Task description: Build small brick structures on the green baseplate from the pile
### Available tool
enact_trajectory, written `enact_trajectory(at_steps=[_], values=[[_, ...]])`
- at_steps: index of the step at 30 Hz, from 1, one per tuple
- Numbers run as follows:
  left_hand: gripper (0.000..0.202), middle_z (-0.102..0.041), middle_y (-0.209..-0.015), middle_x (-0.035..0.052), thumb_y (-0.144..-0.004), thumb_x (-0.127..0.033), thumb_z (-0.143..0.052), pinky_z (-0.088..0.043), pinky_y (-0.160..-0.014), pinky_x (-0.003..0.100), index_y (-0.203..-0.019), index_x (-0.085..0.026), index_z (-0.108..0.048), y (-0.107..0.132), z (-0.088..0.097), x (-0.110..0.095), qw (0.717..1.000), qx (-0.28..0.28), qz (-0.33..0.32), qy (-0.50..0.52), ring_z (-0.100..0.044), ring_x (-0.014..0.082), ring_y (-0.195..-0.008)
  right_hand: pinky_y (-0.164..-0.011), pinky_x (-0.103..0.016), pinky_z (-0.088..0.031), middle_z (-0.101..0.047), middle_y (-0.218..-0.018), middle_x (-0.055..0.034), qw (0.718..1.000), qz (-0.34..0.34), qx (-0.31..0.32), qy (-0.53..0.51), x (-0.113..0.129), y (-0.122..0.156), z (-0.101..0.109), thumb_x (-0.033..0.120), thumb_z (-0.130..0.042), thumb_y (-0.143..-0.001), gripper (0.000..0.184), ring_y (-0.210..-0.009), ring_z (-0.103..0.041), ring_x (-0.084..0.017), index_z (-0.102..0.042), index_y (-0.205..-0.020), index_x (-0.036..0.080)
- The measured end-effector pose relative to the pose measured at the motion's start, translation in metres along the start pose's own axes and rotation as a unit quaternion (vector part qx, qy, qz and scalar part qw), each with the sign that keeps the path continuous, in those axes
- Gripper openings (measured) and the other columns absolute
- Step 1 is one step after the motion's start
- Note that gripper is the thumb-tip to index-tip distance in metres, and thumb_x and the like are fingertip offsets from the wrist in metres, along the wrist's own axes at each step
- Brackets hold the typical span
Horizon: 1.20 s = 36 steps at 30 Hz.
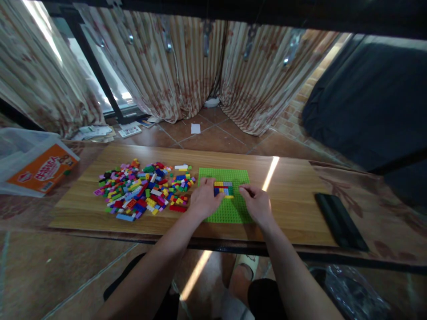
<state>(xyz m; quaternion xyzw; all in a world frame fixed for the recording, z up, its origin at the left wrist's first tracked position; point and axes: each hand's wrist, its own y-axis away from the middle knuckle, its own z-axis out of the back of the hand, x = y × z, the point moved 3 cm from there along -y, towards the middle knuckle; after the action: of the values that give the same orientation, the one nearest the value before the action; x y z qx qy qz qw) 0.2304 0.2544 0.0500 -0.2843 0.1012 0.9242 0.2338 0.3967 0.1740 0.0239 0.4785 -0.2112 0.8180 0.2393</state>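
Left hand (205, 198): fingers and thumb spread around the left end of a small brick block (226, 188), thumb at its near side. Can't tell if it's clamping or just steadying. Right hand (257, 203): thumb and index drawn together just right of the block, a small gap between. Can't tell if there's a piece in the pinch, fingertips too small to read.

Block sits between the hands on a green baseplate (230, 215): yellow, grey, red, blue and teal bricks, plus a yellow one on the near edge. Bare studs nearer the person and beyond the block.

Just left of the left hand: red bricks (178, 208), then a big mixed pile of loose bricks (133, 193). All of it is on a wooden board (290, 204), which lies on a patterned cloth (396, 213). Sunlight strip on the board, beyond and right of the right hand.

Well left of the hands, past the pile: clear plastic box (30, 137) with an orange label (43, 171). Well right: dark flat object (340, 221) across the board's edge. Beyond the hands: tiled floor (227, 138), white paper (195, 128), striped curtains (187, 75).
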Motion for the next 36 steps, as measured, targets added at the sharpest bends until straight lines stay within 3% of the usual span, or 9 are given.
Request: enact_trajectory(at_steps=[4,7,11,15,21,25,28,33,36], values=[[0.043,-0.063,-0.116,0.0152,-0.086,-0.017,-0.048,-0.049,-0.093,0.037,-0.128,-0.009,-0.049,-0.013,0.005,0.025,0.989,0.007,0.000,0.145,-0.062,0.0225,-0.106,-0.070,-0.036,-0.053,-0.071,-0.085,-0.0078,0.993,-0.009,-0.074,-0.088,-0.007,-0.005,0.006,0.044,-0.057,-0.080,0.033,-0.073,-0.064,-0.019,-0.069,-0.090,0.016],[0.047,-0.065,-0.118,0.0149,-0.084,-0.012,-0.046,-0.050,-0.092,0.037,-0.131,-0.011,-0.047,-0.019,0.005,0.036,0.973,-0.010,0.020,0.232,-0.064,0.0202,-0.103,-0.080,-0.040,-0.055,-0.071,-0.097,-0.0088,0.991,0.023,-0.031,-0.126,-0.006,-0.007,-0.004,0.042,-0.055,-0.083,0.033,-0.086,-0.066,-0.021,-0.067,-0.101,0.018],[0.047,-0.063,-0.122,0.0178,-0.084,-0.009,-0.044,-0.050,-0.094,0.037,-0.131,-0.009,-0.048,-0.019,0.000,0.030,0.963,-0.001,0.008,0.271,-0.063,0.0201,-0.107,-0.093,-0.045,-0.051,-0.069,-0.112,-0.0092,0.993,0.049,0.048,-0.099,-0.009,-0.006,-0.019,0.035,-0.055,-0.084,0.032,-0.099,-0.065,-0.022,-0.064,-0.112,0.020],[0.047,-0.066,-0.120,0.0161,-0.085,-0.009,-0.044,-0.050,-0.095,0.036,-0.131,-0.010,-0.048,-0.014,-0.003,0.022,0.964,0.019,-0.003,0.265,-0.063,0.0203,-0.108,-0.089,-0.043,-0.053,-0.068,-0.111,-0.0082,0.992,0.047,0.094,-0.074,-0.008,0.000,-0.024,0.028,-0.054,-0.084,0.033,-0.098,-0.065,-0.021,-0.061,-0.116,0.022],[0.051,-0.070,-0.111,0.0123,-0.080,-0.006,-0.044,-0.053,-0.088,0.035,-0.130,-0.011,-0.049,-0.009,-0.001,0.023,0.963,0.054,-0.003,0.264,-0.066,0.0199,-0.099,-0.072,-0.033,-0.054,-0.065,-0.099,-0.0051,0.983,0.066,0.170,0.002,0.014,0.023,-0.016,0.022,-0.061,-0.077,0.044,-0.077,-0.062,-0.016,-0.059,-0.120,0.023],[0.054,-0.068,-0.114,0.0132,-0.078,-0.008,-0.047,-0.052,-0.088,0.035,-0.132,-0.010,-0.047,-0.009,0.010,0.029,0.972,0.058,-0.031,0.227,-0.066,0.0193,-0.097,-0.089,-0.042,-0.050,-0.058,-0.123,-0.0066,0.967,0.134,0.195,0.094,0.024,0.026,-0.010,0.024,-0.071,-0.071,0.060,-0.102,-0.058,-0.022,-0.054,-0.128,0.028],[0.068,-0.064,-0.120,0.0130,-0.074,-0.017,-0.062,-0.053,-0.086,0.036,-0.138,-0.013,-0.041,-0.003,0.017,0.028,0.977,0.106,-0.083,0.164,-0.065,0.0218,-0.098,-0.102,-0.047,-0.041,-0.057,-0.128,-0.0065,0.954,0.172,0.208,0.132,0.025,0.022,-0.010,0.020,-0.072,-0.070,0.064,-0.118,-0.049,-0.026,-0.053,-0.131,0.027],[0.077,-0.051,-0.139,0.0132,-0.070,-0.017,-0.067,-0.037,-0.109,0.043,-0.141,-0.017,-0.038,0.010,0.016,0.022,0.979,0.088,-0.177,0.046,-0.049,0.0272,-0.127,-0.101,-0.048,-0.041,-0.059,-0.124,-0.0071,0.945,0.192,0.215,0.155,0.024,0.020,-0.012,0.019,-0.069,-0.074,0.059,-0.115,-0.050,-0.026,-0.053,-0.130,0.026],[0.075,-0.050,-0.139,0.0125,-0.072,-0.017,-0.065,-0.035,-0.111,0.043,-0.141,-0.017,-0.037,0.013,0.013,0.020,0.975,0.091,-0.200,0.018,-0.047,0.0272,-0.129,-0.099,-0.050,-0.042,-0.060,-0.121,-0.0070,0.940,0.212,0.215,0.161,0.026,0.023,-0.010,0.020,-0.068,-0.076,0.056,-0.113,-0.051,-0.027,-0.053,-0.129,0.027]])
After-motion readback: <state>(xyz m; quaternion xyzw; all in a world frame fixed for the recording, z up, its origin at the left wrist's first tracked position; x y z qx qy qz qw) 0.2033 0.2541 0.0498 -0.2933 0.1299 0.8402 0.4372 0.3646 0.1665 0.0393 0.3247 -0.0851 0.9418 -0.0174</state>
